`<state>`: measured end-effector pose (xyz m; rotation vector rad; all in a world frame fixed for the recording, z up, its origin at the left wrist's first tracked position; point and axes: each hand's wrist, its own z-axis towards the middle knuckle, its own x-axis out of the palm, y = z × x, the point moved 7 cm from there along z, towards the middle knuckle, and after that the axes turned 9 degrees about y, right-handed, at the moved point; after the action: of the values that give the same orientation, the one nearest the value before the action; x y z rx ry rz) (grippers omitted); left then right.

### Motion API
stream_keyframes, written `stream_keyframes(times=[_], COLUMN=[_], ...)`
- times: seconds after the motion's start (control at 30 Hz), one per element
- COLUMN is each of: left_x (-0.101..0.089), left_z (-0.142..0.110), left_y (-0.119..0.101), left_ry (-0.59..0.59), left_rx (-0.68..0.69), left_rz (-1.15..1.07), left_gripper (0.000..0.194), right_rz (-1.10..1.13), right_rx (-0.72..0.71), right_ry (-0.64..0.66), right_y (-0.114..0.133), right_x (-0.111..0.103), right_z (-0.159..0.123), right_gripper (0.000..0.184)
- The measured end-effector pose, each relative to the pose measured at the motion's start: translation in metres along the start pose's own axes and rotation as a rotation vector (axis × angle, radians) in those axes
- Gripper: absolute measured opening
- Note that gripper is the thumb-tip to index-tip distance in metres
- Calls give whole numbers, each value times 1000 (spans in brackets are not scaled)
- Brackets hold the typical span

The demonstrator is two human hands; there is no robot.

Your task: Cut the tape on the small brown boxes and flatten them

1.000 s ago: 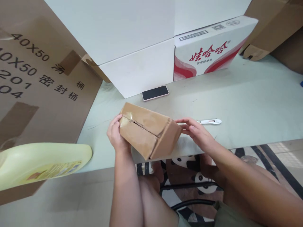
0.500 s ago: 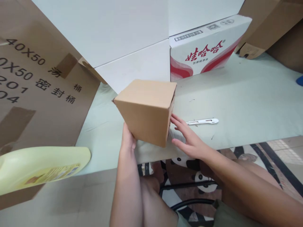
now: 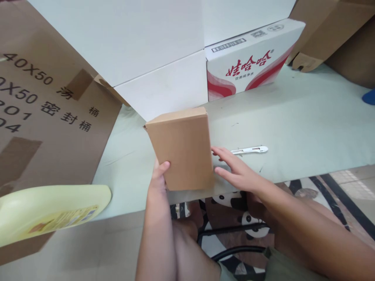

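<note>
A plain brown cardboard box [image 3: 183, 152] is held up over the front of the covered table, with a broad face turned toward me. My left hand [image 3: 159, 175] grips its lower left edge, thumb on the near face and the other fingers hidden behind. Just off the box's right side is my right hand [image 3: 231, 168], fingers stretched and apart, holding nothing; its fingertips are very near the box's edge, and whether they touch I cannot tell. Beyond those fingers a white utility knife [image 3: 250, 150] lies on the tabletop.
On the left stand a large printed carton [image 3: 43, 97] and a pale yellow bottle [image 3: 55, 210]. White panels [image 3: 164, 86] and a red-and-white carton [image 3: 249, 70] line the back of the pale green tabletop [image 3: 307, 125]. A blue object [image 3: 368, 97] shows at the right edge.
The box has tipped so its top shows less and its near face more. My left thumb has come onto that face. My right hand stays open beside the box.
</note>
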<state>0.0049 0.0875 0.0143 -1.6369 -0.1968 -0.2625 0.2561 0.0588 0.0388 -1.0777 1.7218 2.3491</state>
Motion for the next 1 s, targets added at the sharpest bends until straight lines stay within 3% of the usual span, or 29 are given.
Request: stream_keyframes(times=[0.13,0.23,0.37,0.5,0.6,0.7,0.87,1.0], left_x=[-7,-1,4,1,2,3,-7,-12], left_z=[3,4,7,8,7,6,4,-2], left_y=[-13,-19,-20,-18,-19,-19,-7,14], left_ry=[-109,-86,-33,-30,-30,-28,-37,76], left_rx=[133,228,265,273,254,246,180,13], left_rz=[-98,-248,-347,-363,-346,-336,-354,-380], left_gripper=[49,54,52,53,57,59,58,57], right_rz=[-452,-645,-714,-602,-264,27,328,398], right_rx=[295,525,605,572,454,277,117,22], right_ry=[-116,1,101,1,-158,-275,-346,-359], right_y=[-28,-51,-63,-60,-49,-32,-8,11], right_x=[-29,-38,-40,-45,-48,-48,-43,-46], right_z=[0,-6,-11,-7,-6,-6,-7,-7], right_gripper=[34,32,35,24,18,25,20,24])
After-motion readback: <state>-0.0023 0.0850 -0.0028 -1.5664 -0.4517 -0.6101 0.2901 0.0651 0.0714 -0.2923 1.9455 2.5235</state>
